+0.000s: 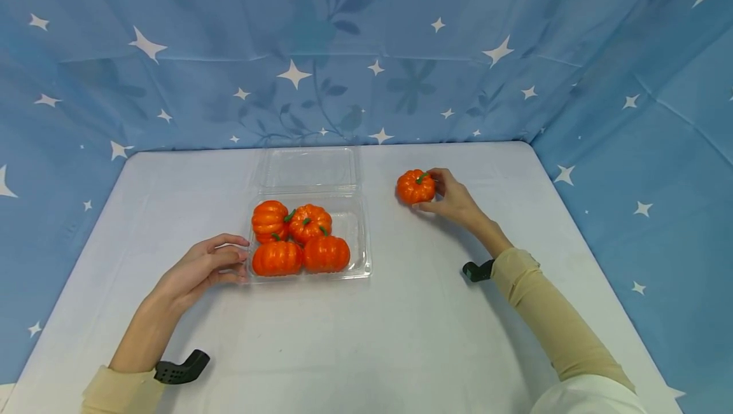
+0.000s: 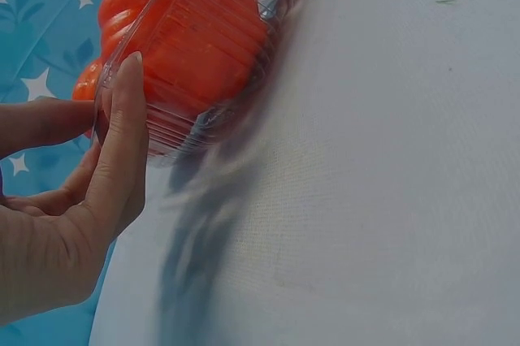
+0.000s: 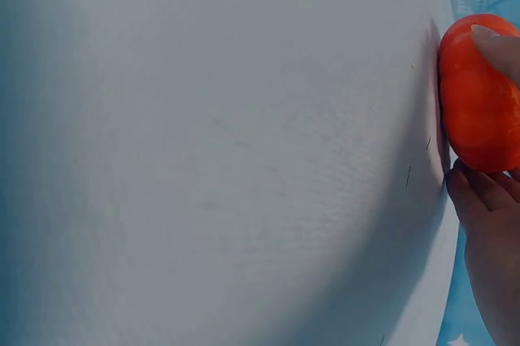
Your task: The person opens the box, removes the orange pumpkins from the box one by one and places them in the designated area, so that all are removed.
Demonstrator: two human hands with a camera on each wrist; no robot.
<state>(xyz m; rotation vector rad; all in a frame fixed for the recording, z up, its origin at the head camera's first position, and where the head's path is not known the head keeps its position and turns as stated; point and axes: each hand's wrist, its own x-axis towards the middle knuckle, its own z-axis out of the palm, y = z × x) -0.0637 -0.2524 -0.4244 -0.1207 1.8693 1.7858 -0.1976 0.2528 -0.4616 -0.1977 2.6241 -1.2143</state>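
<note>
On the table is a clear plastic clamshell box (image 1: 357, 236) with its lid (image 1: 311, 169) folded back, away from me. Several small orange toy pumpkins (image 1: 277, 258) with green stems sit inside, filling the left and middle of it. My left hand (image 1: 200, 268) pinches the left rim of the box between thumb and fingers, seen closer in the left wrist view (image 2: 89, 183). To the right of the box, my right hand (image 1: 455, 201) grips another orange pumpkin (image 1: 413, 187), thumb on the near side and fingers behind. That pumpkin (image 3: 475, 102) appears to rest on the table.
A white cloth covers the table (image 1: 366, 338). Blue curtains (image 1: 366, 96) with white stars hang along the back and sides. Each wrist carries a dark camera mount (image 1: 183, 368), and the right one (image 1: 478, 271) hangs close to the cloth.
</note>
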